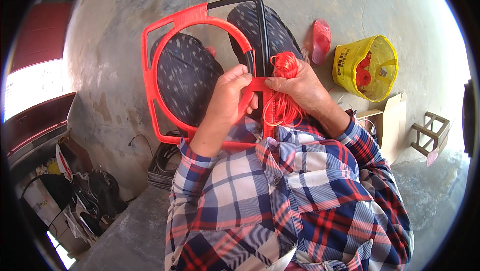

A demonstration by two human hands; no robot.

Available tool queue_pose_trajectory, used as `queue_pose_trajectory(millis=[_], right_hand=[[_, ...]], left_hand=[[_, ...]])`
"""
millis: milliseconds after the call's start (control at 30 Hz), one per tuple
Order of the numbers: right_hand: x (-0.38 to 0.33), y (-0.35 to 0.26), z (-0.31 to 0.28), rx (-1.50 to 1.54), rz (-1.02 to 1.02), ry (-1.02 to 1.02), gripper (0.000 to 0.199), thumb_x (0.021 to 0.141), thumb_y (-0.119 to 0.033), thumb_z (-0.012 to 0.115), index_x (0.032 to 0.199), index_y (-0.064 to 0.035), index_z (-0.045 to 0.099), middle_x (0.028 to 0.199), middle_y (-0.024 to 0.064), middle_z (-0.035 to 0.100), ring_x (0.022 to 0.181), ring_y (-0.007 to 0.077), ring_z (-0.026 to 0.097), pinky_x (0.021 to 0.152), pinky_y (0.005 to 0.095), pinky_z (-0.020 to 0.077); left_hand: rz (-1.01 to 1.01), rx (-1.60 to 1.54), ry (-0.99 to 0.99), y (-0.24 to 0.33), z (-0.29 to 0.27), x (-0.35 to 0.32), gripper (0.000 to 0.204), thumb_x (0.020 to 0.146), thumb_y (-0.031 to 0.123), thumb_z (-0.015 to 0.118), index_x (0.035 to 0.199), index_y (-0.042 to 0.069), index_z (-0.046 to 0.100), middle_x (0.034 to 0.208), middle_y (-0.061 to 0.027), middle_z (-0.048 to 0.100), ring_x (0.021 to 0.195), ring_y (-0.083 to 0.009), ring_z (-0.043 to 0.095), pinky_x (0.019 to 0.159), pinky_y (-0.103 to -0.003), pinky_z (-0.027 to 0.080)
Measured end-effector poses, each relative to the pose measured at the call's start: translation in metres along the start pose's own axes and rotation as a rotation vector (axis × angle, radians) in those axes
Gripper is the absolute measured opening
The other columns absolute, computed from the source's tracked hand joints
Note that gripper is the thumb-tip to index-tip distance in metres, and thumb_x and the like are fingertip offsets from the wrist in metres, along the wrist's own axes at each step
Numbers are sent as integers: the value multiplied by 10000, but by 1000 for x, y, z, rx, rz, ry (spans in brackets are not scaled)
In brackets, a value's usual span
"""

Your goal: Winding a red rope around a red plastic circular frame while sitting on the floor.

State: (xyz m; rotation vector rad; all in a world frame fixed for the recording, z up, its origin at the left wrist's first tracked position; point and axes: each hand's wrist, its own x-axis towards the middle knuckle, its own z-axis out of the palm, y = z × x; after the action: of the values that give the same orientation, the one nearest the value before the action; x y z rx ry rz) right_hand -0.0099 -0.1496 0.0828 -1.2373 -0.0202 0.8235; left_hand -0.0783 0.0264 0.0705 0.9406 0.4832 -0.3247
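A rounded-square frame (190, 16) with a ring inside it stands over my lap. Most of it is tightly wrapped in red cord, while its upper right corner and part of the ring show bare black. My left hand (229, 95) is closed round the ring's right side, its thumb pressed near the junction with the outer bar. My right hand (306, 88) grips a looped bundle of red cord (286, 111). A flat band of strands runs between the two hands across the black bar. Some fingers of each hand are hidden.
Right of my knees lies a red slipper (321, 41), with a yellow bucket (345, 66) holding red material beside it. An opened cardboard box (394, 128) and a small wooden stool (431, 133) stand farther right. Black frames (167, 161) lie stacked by my left elbow.
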Motion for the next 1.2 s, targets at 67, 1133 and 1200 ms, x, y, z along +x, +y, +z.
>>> queue_pose_trajectory(millis=[67, 1133, 1200], right_hand=[[2, 5, -6, -17, 12, -30, 143, 816, -10, 699, 820, -38, 559, 751, -20, 596, 684, 57, 551, 625, 254, 486], [-49, -60, 97, -157, -981, -957, 393, 695, -59, 702, 1055, -24, 547, 1050, 123, 587, 1040, 304, 591, 810, 375, 520], [-50, -60, 97, -215, -1035, -984, 403, 702, -61, 694, 1067, 1, 537, 1126, 118, 574, 1103, 298, 570, 833, 379, 523]], left_hand=[[-21, -71, -16, 3, 2, -3, 63, 915, 102, 472, 877, 53, 484, 693, -91, 574, 467, -173, 573, 380, -266, 420], [656, -60, -600, 83, -29, -109, 675, 916, 144, 475, 1473, -35, 138, 737, -80, 493, 493, -144, 450, 469, -311, 371], [706, -90, -655, 80, -29, -110, 685, 898, 161, 509, 1443, -92, 179, 698, -88, 464, 484, -136, 408, 452, -315, 338]])
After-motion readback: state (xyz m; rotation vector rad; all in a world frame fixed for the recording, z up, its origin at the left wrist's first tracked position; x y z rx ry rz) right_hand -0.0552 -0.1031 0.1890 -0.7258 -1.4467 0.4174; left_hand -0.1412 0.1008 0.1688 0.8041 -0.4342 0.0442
